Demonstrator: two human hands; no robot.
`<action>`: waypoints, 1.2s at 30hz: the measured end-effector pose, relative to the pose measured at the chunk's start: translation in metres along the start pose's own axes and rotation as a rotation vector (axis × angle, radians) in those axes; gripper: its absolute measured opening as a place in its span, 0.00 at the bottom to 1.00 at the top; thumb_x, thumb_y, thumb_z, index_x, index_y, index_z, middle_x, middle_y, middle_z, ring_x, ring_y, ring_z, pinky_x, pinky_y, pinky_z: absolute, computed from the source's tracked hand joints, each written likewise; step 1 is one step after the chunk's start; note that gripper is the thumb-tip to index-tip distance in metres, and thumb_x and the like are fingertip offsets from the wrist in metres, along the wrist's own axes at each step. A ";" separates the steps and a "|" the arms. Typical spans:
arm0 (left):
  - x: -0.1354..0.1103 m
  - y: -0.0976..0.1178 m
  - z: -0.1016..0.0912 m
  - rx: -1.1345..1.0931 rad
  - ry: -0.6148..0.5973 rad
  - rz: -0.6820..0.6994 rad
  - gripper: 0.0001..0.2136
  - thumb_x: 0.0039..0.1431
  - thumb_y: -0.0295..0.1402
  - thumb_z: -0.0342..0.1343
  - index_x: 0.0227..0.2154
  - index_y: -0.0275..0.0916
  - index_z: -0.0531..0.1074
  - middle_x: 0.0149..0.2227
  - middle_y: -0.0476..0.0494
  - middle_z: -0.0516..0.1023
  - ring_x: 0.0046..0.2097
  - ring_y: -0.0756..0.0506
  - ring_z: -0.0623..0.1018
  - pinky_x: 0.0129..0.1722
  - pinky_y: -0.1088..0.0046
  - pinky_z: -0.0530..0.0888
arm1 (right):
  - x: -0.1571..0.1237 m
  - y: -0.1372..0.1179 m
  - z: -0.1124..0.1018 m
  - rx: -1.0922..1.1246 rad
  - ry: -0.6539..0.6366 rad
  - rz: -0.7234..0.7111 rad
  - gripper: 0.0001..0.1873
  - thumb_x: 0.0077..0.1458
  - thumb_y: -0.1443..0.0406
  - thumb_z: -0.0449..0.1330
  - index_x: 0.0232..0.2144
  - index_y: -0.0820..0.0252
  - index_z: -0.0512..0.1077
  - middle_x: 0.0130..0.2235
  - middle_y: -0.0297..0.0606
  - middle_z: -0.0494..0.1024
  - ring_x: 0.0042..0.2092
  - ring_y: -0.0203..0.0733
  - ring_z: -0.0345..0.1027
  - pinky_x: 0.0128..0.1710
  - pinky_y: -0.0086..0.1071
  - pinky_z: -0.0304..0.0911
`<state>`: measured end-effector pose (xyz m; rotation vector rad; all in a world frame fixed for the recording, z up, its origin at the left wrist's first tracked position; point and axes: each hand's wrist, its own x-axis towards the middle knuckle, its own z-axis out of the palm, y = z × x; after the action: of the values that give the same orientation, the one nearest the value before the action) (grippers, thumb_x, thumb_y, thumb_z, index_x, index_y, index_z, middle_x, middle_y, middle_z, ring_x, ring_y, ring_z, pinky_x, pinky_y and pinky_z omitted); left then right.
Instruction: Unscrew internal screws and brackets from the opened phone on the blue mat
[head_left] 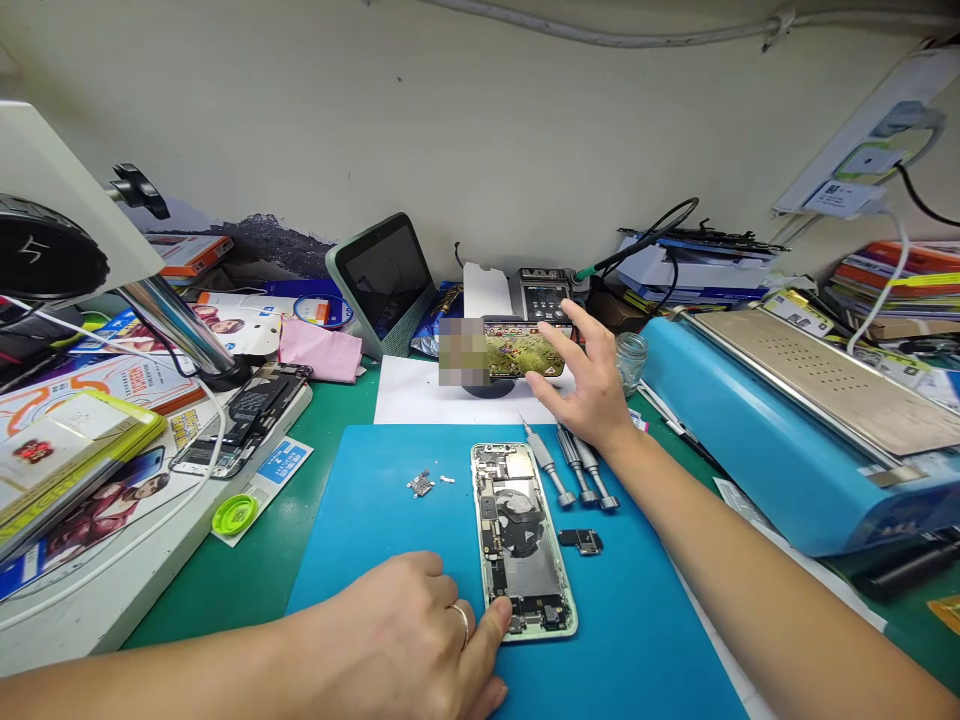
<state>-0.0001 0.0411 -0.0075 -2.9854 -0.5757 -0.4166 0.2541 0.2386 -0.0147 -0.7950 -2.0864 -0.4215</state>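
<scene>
An opened smartphone (536, 590) with a pale green frame lies on the blue mat (360, 520), its circuit boards and inner parts exposed. Its lower left corner is held by my left hand (427, 620), fingers curled and thumb pressed over the edge. My right hand (589, 375) reaches forward with fingers spread, the fingertips at the right part of a propped phone (523, 352) showing a game; I cannot tell whether they touch the screen. Several grey screwdrivers (549, 465) lie under my right wrist. Small metal parts (421, 484) and a small dark module (581, 541) flank the opened smartphone.
A blue machine (757, 440) with a metal top stands at the right, a glass jar (631, 360) beside it. Behind are a tilted screen (386, 275) and a device with a display (545, 295). Boxes, a dismantled phone (251, 415) and a green cap (235, 514) occupy the left.
</scene>
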 end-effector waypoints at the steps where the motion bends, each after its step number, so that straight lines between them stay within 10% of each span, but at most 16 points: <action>1: 0.000 0.000 0.000 0.001 0.002 -0.002 0.19 0.71 0.38 0.59 0.53 0.24 0.73 0.24 0.48 0.77 0.23 0.46 0.76 0.20 0.65 0.66 | 0.000 0.000 0.001 -0.007 -0.018 0.002 0.40 0.63 0.59 0.64 0.72 0.41 0.54 0.72 0.44 0.61 0.70 0.64 0.60 0.66 0.63 0.63; 36: -0.002 0.001 0.000 -0.033 -0.031 -0.011 0.19 0.73 0.37 0.57 0.55 0.24 0.73 0.26 0.48 0.79 0.24 0.44 0.77 0.21 0.63 0.70 | 0.000 0.005 0.007 0.017 -0.018 -0.024 0.42 0.63 0.61 0.62 0.73 0.47 0.50 0.67 0.47 0.67 0.68 0.63 0.60 0.68 0.61 0.60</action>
<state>-0.0012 0.0399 -0.0084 -3.0266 -0.5943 -0.3851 0.2533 0.2458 -0.0190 -0.7668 -2.1152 -0.4109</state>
